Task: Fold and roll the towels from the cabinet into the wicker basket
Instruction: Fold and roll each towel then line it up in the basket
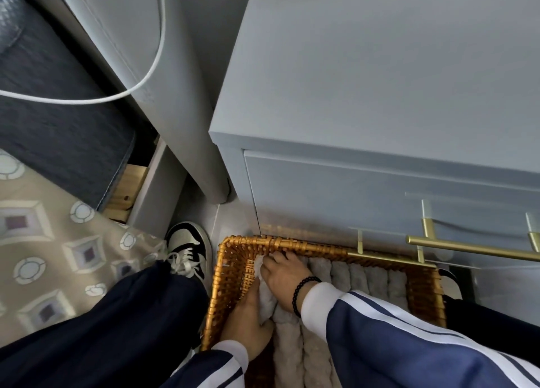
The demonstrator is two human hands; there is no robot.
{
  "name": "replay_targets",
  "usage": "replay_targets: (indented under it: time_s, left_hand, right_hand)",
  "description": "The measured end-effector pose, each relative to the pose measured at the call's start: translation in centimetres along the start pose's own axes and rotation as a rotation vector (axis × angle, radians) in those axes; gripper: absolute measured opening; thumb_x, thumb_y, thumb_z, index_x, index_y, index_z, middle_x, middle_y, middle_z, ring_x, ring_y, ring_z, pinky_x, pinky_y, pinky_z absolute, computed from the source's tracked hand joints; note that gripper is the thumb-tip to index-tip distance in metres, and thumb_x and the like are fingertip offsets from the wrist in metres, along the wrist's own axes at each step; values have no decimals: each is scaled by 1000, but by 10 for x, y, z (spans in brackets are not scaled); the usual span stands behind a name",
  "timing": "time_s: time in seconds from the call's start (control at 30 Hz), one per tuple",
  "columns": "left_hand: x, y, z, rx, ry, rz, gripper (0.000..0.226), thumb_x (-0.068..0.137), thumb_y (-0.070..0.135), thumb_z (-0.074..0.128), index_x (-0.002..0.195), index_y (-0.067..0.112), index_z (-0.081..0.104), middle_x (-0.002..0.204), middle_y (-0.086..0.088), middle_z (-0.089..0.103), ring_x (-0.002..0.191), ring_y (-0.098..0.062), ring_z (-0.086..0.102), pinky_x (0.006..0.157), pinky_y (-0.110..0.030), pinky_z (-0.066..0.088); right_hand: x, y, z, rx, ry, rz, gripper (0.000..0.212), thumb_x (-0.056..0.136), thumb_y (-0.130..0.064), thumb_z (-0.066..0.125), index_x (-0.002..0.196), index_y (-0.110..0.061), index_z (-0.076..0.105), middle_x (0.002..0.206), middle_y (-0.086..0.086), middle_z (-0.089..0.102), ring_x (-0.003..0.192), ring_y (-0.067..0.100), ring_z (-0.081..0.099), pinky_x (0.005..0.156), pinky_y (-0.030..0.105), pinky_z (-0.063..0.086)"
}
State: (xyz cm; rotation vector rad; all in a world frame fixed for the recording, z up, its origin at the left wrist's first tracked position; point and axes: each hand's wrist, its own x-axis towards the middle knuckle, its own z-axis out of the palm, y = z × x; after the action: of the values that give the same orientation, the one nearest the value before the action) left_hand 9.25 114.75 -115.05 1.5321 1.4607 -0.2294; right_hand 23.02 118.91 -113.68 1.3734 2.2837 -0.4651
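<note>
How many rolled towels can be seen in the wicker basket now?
About 7: one rolled towel held by both hands against the wicker basket left wall, roughly six grey rolls side by side to its right. The sleeve may hide more.
</note>
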Motion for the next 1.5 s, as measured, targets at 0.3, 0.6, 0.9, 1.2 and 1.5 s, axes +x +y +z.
replay_targets:
  time_s: [0.3, 0.6, 0.9, 1.2, 1.5]
  left_hand:
    - [-3, 29, -15, 201, -87, -194, 107, 77, 41, 66, 151, 19, -7, 152, -8, 16, 140, -30, 21, 113, -37, 28]
    - [-29, 74, -52, 171, -41, -126, 71, 88, 35, 58, 148, 17, 24, 148, -9, 31, 134, -27, 37, 110, -31, 33]
    - [-81, 126, -99, 272, 79, 18, 47, 94, 32, 50, 139, 19, 44, 140, -4, 49, 125, -22, 50, 99, -25, 41]
    - [-146, 196, -172, 311, -4, 172, 43, 89, 28, 60, 131, 20, 51, 128, 1, 57, 115, -16, 55, 101, -25, 42]
    - [-185, 263, -205, 22, 156, 452, 16, 89, 13, 59, 98, 21, 69, 92, 7, 73, 89, -7, 67, 79, -20, 50]
  right_hand:
    - [-41, 20, -24, 360, -54, 72, 61, 83, -2, 56, 141, -12, 37, 154, 5, 18, 127, 34, 40, 97, 43, 44]
    - [-89, 46, -61, 392, -303, 281, 40, 93, -12, 46, 132, -6, 49, 130, 14, 52, 112, 31, 56, 92, 37, 50]
    - [-138, 35, -120, 371, -204, 353, 36, 93, -11, 44, 127, -8, 55, 127, 15, 56, 112, 30, 58, 93, 34, 48]
    - [-201, 35, -174, 285, -172, 324, 14, 90, -12, 44, 88, -7, 57, 89, 12, 58, 76, 28, 55, 66, 32, 45]
    - [-298, 58, -253, 524, 13, 306, 40, 97, -29, 44, 135, -16, 47, 111, 1, 56, 86, 12, 56, 74, 24, 46]
